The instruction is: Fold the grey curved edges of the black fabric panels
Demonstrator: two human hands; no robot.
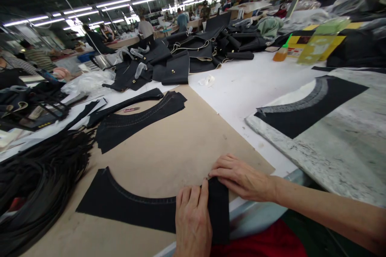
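Note:
A black curved fabric piece [135, 209] lies on the brown board, its concave edge carrying a pale stitched or marked line. My left hand [194, 219] is on its right part, back up, with bent fingers close together gripping at the curved edge; the thumb is hidden. Beside it, my right hand [239, 177] pinches the upper right end of the same piece. The fingertips of both hands nearly meet there. Farther up the board rests a stack of similar curved black pieces [141, 118], next to small red-handled snips [131, 109].
Black strips [45, 184] are heaped at left. Black parts with metal fittings [171, 68] pile up at the back. At right, another curved piece [313, 106] lies on a stained slab [346, 160], and an orange-liquid bottle [281, 53] stands behind. People work in the distance.

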